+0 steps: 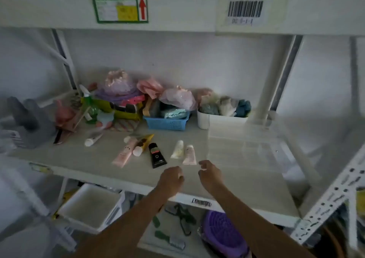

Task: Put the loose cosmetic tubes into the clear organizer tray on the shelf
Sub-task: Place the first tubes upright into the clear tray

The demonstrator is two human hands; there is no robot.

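A white metal shelf (246, 188) fills the frame, its pale board running from the left edge to the lower right, and on the right half of that board sits the clear organizer tray (246, 145), hard to make out against the surface and seemingly bare of tubes. Along the back, centre frame, stand a blue basket (167, 122) and a white bin (205, 119) stuffed with soft items. The loose tubes lie in a scatter at centre: a long pink tube (124, 153), a black tube (157, 156), a white-capped tube (93, 138) further left, a yellow-ended tube (143, 142), and nearest the tray a cream tube (177, 149) touching a pale pink tube (189, 155). Both arms reach in from the bottom; the left hand (170, 180) hovers just below the black tube with fingers curled and holding nothing, the right hand (211, 175) just below the pale pink tube with thumb and fingers slightly apart, also bare. By my reading no tube has gone in yet and the first pick is about to begin; the next move calls for pinching the pale pink tube and carrying it right over the tray's low wall
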